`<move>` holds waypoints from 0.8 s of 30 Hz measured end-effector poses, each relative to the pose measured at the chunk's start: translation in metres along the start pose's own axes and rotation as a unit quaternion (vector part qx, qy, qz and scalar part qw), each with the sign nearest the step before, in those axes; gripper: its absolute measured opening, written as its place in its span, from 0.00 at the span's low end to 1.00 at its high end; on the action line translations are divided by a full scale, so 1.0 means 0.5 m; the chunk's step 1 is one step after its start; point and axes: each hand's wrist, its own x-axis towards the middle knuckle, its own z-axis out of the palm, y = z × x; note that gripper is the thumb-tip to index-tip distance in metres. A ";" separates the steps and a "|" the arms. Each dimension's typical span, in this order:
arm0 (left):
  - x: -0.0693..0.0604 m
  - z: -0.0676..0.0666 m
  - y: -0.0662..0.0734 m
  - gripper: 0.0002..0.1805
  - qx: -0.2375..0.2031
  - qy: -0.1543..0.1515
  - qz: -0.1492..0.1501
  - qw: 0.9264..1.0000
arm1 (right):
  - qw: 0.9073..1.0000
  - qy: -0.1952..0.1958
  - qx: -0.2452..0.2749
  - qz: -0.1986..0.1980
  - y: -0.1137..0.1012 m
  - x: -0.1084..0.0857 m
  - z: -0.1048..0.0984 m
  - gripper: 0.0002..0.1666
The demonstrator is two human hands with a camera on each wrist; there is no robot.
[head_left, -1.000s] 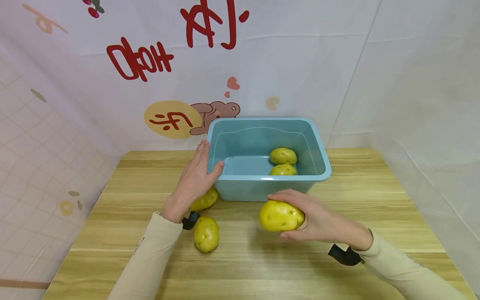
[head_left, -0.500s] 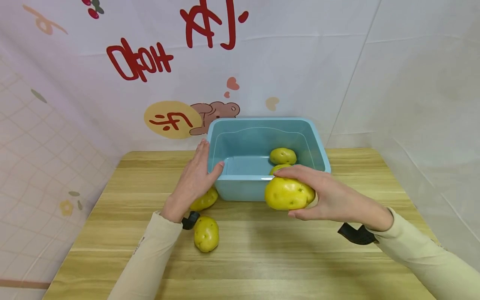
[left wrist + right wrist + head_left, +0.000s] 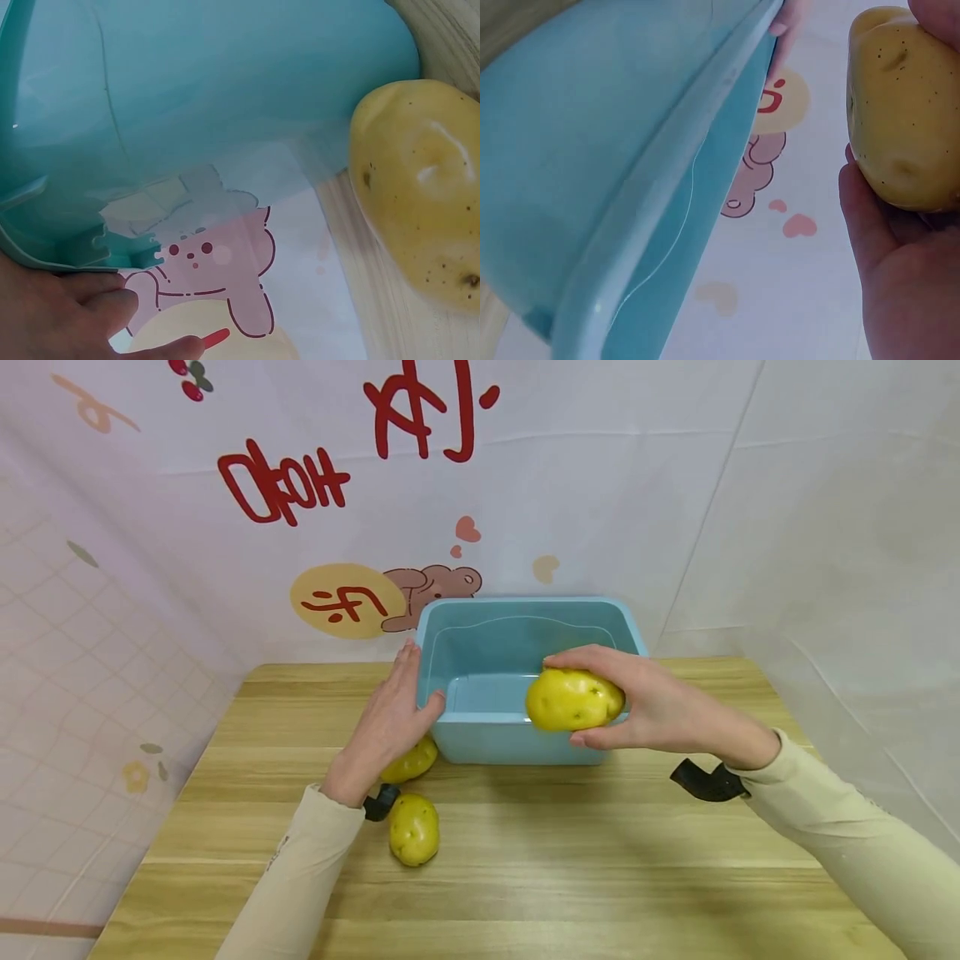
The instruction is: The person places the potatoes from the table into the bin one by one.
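A potato (image 3: 573, 699) held up at the near rim of a blue bin (image 3: 502, 743).
The right hand (image 3: 660, 703) clasps it between thumb and fingers. The left hand (image 3: 384, 722) touches the bin's left rim, fingers extended, thumb spread apart from them. On the wooden table (image 3: 540, 877), a second potato (image 3: 408, 763) lies just beside the bin, partly hidden, and a third potato (image 3: 414, 830) lies nearer the person.

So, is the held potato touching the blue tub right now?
Apart. The right wrist view shows it: the white printed backdrop is visible between the held potato and the rim of the blue tub. In the head view they merely overlap.
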 end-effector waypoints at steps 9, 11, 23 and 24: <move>-0.010 0.001 0.007 0.47 0.014 0.001 0.002 1.000 | 1.000 0.008 -0.014 0.011 0.016 0.043 -0.020 0.45; -0.012 0.001 0.008 0.47 0.017 0.001 0.003 1.000 | 1.000 0.006 -0.015 0.014 0.022 0.053 -0.023 0.44; -0.016 0.001 0.012 0.47 0.014 0.000 0.001 1.000 | 0.996 -0.001 -0.020 0.087 0.076 0.117 -0.047 0.45; -0.016 0.001 0.013 0.47 0.014 0.000 0.002 1.000 | 0.996 -0.002 -0.023 0.090 0.081 0.121 -0.049 0.45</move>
